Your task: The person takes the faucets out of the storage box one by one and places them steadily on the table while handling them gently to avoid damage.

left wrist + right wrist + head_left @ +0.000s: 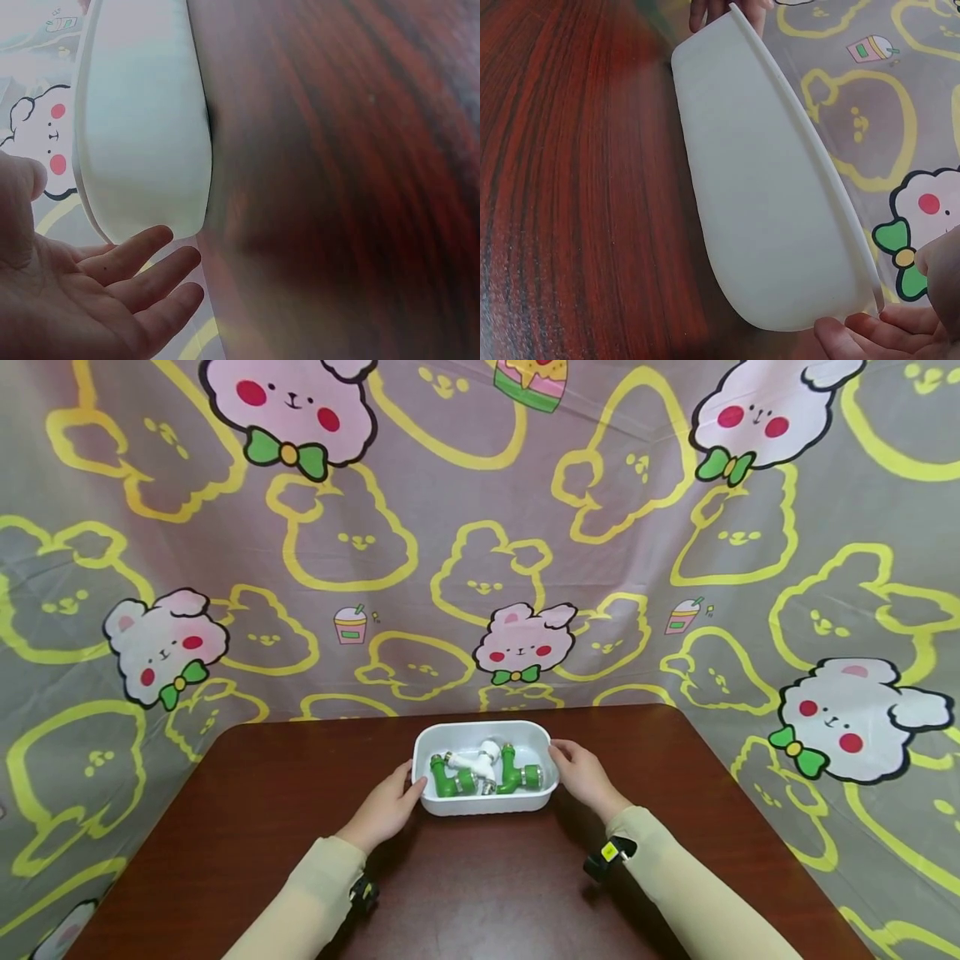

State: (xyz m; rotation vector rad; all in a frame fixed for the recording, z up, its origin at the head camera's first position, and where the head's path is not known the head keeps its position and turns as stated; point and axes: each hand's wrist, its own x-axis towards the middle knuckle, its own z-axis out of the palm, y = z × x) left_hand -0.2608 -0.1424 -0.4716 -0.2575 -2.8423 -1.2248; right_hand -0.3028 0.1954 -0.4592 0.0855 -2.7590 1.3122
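A white rectangular tray (483, 807) with a raised rim is at the table's far side. In it lie two green plumbing fittings, the left one (445, 783) and the right one (510, 772), with a white branched fitting (483, 760) between them. My left hand (386, 807) is at the tray's left end, thumb near the rim; the left wrist view shows its fingers (161, 281) loosely extended beside the end wall. At the right end, my right hand (588, 774) touches the tray with its fingertips (836, 337) just under the rim.
The dark wooden table (480, 885) carries the tray. Behind and beside it hangs a grey patterned curtain (495, 502), close to the table's far edge. Straps with dark devices (609, 856) sit on both wrists.
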